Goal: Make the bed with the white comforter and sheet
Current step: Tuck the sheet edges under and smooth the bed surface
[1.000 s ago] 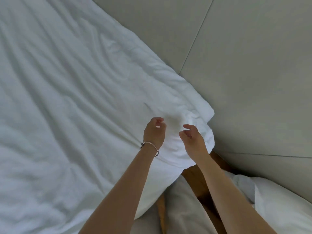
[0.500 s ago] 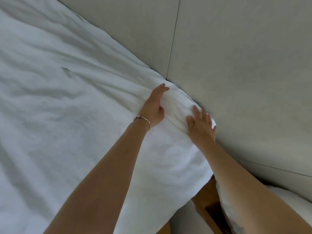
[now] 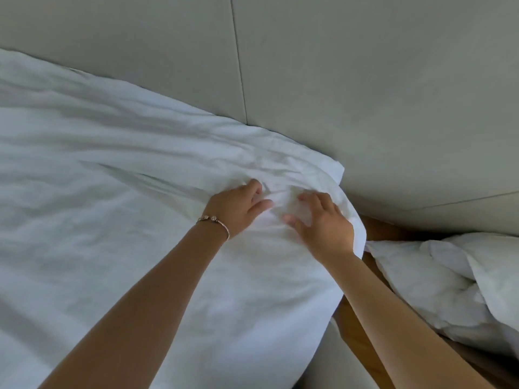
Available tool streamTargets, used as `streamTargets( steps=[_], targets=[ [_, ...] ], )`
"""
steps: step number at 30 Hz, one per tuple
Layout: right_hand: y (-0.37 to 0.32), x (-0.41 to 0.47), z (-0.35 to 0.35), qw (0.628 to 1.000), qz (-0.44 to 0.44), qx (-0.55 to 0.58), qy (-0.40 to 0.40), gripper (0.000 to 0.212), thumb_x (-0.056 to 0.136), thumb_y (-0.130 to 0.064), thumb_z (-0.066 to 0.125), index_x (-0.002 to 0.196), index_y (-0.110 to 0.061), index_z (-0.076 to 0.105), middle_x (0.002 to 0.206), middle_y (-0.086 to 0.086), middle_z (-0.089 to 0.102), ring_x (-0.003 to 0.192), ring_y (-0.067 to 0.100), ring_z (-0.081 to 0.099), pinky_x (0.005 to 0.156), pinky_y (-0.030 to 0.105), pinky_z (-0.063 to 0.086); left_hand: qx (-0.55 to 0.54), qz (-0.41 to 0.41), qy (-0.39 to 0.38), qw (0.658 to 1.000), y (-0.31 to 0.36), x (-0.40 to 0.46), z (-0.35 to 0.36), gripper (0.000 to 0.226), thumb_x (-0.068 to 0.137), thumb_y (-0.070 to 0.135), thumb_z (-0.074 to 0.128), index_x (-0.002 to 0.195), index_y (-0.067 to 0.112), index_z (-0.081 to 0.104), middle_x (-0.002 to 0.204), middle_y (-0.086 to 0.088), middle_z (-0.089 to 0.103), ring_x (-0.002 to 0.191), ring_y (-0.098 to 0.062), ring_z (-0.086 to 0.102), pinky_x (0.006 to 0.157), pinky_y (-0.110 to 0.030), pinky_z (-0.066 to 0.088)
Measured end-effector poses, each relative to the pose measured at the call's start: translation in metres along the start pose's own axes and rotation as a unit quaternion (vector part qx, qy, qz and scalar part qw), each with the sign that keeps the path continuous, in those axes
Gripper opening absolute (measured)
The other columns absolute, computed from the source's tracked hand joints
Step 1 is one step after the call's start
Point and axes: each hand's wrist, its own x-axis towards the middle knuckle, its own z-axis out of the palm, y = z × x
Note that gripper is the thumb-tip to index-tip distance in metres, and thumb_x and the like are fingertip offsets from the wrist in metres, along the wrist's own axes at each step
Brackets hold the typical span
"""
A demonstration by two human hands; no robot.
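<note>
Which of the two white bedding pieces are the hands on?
The large spread white comforter, at its corner by the headboard. Left hand and right hand bunch it. The other crumpled white bedding lies untouched, far right.

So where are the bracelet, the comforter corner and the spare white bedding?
bracelet (image 3: pixel 216 223): head view, band on left wrist.
comforter corner (image 3: pixel 323 167): head view, top fabric by the headboard.
spare white bedding (image 3: pixel 438 276): head view, crumpled middle.
</note>
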Motion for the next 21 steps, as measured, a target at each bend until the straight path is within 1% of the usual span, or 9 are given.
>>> streamTargets(
  steps=[3,6,10,13,14,16,18,19,21],
  targets=[
    [0.006,0.007,-0.002,0.997,0.031,0.063,0.028,0.037,0.098,-0.048,0.044,0.131,-0.031,0.049,0.126,-0.002,0.053,0.095,0.029,0.061,0.069,0.034,0.044,-0.026,-0.037,-0.029,0.999,0.002,0.002,-0.005,0.023,0.099,0.037,0.044,0.118,0.026,0.053,0.089,-0.006,0.066,0.087,-0.031,0.061,0.069,-0.032,0.044],
    [0.01,0.017,-0.011,0.998,0.035,0.051,-0.029,0.059,0.084,-0.055,0.064,0.136,-0.042,0.041,0.118,-0.005,0.055,0.098,0.026,0.06,0.075,0.036,0.05,-0.035,-0.06,-0.098,0.993,0.001,0.003,-0.01,0.05,0.083,0.041,0.063,0.127,0.049,0.042,0.076,0.009,0.062,0.076,-0.02,0.059,0.066,-0.026,0.043],
    [0.008,0.017,-0.018,0.992,0.022,-0.059,-0.106,0.115,0.06,-0.071,0.073,0.147,-0.05,0.001,0.141,-0.006,0.038,0.111,0.025,0.058,0.074,0.035,0.051,0.144,-0.044,-0.071,0.986,-0.005,0.008,-0.005,0.091,0.069,0.065,0.063,0.142,0.051,0.01,0.117,0.01,0.05,0.111,-0.02,0.053,0.085,-0.034,0.044],
    [0.008,0.011,-0.016,0.99,0.059,-0.05,-0.117,0.124,0.06,-0.077,0.07,0.149,-0.048,-0.012,0.155,-0.009,0.022,0.115,0.024,0.058,0.071,0.032,0.048,0.19,0.015,-0.016,0.981,-0.011,0.012,0.0,0.099,0.062,0.069,0.065,0.145,0.042,0.02,0.126,0.004,0.037,0.119,-0.022,0.04,0.096,-0.034,0.031],
    [0.009,0.01,-0.015,0.991,0.066,-0.063,-0.101,0.119,0.064,-0.077,0.067,0.151,-0.044,-0.007,0.155,-0.009,0.023,0.109,0.024,0.06,0.067,0.03,0.045,0.161,0.045,0.003,0.986,-0.014,0.013,0.001,0.095,0.061,0.063,0.07,0.143,0.039,0.03,0.126,0.003,0.039,0.118,-0.021,0.041,0.097,-0.033,0.031],
    [0.009,0.01,-0.011,0.995,-0.001,-0.091,0.042,0.089,0.073,-0.069,0.067,0.147,-0.032,0.034,0.143,-0.004,0.043,0.09,0.025,0.066,0.06,0.028,0.043,0.063,0.105,0.018,0.992,-0.023,0.016,0.002,0.071,0.065,0.044,0.079,0.129,0.029,0.051,0.123,0.003,0.049,0.115,-0.022,0.047,0.096,-0.034,0.037],
    [0.004,0.013,-0.003,0.963,-0.164,-0.049,0.209,0.036,0.082,-0.045,0.071,0.109,-0.021,0.07,0.107,0.002,0.065,0.072,0.025,0.065,0.06,0.03,0.044,0.027,0.162,0.045,0.985,-0.032,0.017,0.001,0.034,0.074,0.03,0.075,0.105,0.021,0.064,0.114,0.001,0.059,0.108,-0.023,0.055,0.091,-0.035,0.045],
    [0.001,0.015,0.001,0.946,-0.24,-0.018,0.217,0.017,0.086,-0.033,0.068,0.094,-0.019,0.073,0.093,0.001,0.067,0.067,0.025,0.063,0.061,0.031,0.044,0.031,0.171,0.068,0.982,-0.037,0.017,0.001,0.021,0.077,0.029,0.069,0.095,0.019,0.067,0.108,0.001,0.061,0.104,-0.021,0.056,0.088,-0.034,0.046],
    [-0.009,0.019,0.007,0.953,-0.28,0.016,0.116,0.015,0.089,-0.021,0.058,0.086,-0.018,0.072,0.083,-0.001,0.066,0.062,0.027,0.061,0.057,0.03,0.043,0.043,0.166,0.104,0.98,-0.046,0.018,0.0,0.021,0.083,0.034,0.057,0.083,0.017,0.069,0.094,0.001,0.062,0.093,-0.018,0.052,0.082,-0.031,0.041]
  ],
)
